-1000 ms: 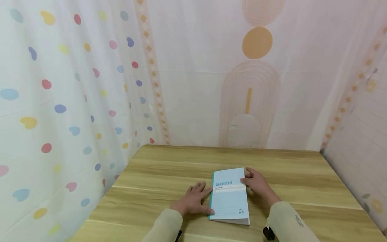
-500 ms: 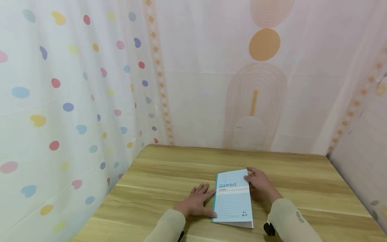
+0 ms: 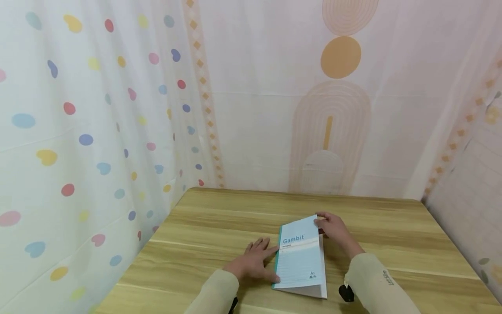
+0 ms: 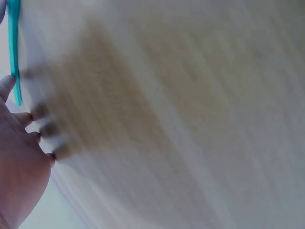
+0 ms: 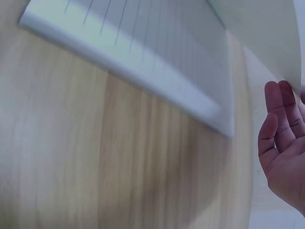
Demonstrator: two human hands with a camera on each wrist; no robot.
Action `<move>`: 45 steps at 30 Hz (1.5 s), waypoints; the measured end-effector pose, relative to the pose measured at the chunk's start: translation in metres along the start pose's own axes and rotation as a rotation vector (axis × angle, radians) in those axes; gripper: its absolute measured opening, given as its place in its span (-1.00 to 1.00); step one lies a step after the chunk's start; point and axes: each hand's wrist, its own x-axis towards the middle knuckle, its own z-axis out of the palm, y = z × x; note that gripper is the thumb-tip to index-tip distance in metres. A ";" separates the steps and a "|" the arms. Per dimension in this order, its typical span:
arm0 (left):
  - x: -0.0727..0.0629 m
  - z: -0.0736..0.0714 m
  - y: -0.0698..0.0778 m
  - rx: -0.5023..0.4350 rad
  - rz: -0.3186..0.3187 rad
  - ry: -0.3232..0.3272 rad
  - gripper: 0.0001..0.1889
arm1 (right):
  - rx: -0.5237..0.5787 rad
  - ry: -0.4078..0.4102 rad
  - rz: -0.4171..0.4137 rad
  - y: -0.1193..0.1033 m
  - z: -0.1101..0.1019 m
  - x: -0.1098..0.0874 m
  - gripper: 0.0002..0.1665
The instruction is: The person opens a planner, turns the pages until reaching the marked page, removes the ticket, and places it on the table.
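A pale blue notebook (image 3: 300, 266) printed "Gambit" lies on the wooden table, its teal spine (image 4: 14, 52) toward the left. My left hand (image 3: 252, 262) rests with spread fingers along that spine, thumb at the lower left corner. At the upper right corner, my right hand (image 3: 335, 230) pinches the front cover (image 5: 267, 36) between thumb and fingers. The cover is raised on its right side. Beneath it, the right wrist view shows a lined page (image 5: 133, 38) on the thick block of sheets.
The wood-grain table (image 3: 219, 213) reaches back to a patterned curtain (image 3: 251, 131). A dotted curtain (image 3: 98, 109) hangs along the left side and another pale one on the right. A small black item (image 3: 346, 293) sits under the right sleeve.
My right hand has raised the cover's right edge, and the gap above the pages has widened. The left hand keeps its place at the spine. The head view has shifted a little.
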 end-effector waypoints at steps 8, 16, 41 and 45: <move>0.012 -0.006 0.009 -0.011 -0.004 0.032 -0.15 | 0.148 -0.003 0.015 -0.020 0.010 0.004 -0.44; 0.025 -0.027 0.033 -0.221 0.102 0.131 -0.33 | 0.237 -0.125 -0.056 -0.040 0.021 -0.004 -0.49; 0.010 -0.091 0.001 -0.482 0.157 0.291 -0.47 | -0.822 -0.123 -0.174 0.021 0.046 -0.027 0.03; 0.003 -0.092 -0.019 -0.471 0.076 0.291 -0.41 | -0.836 -0.130 -0.158 0.031 0.043 -0.033 0.07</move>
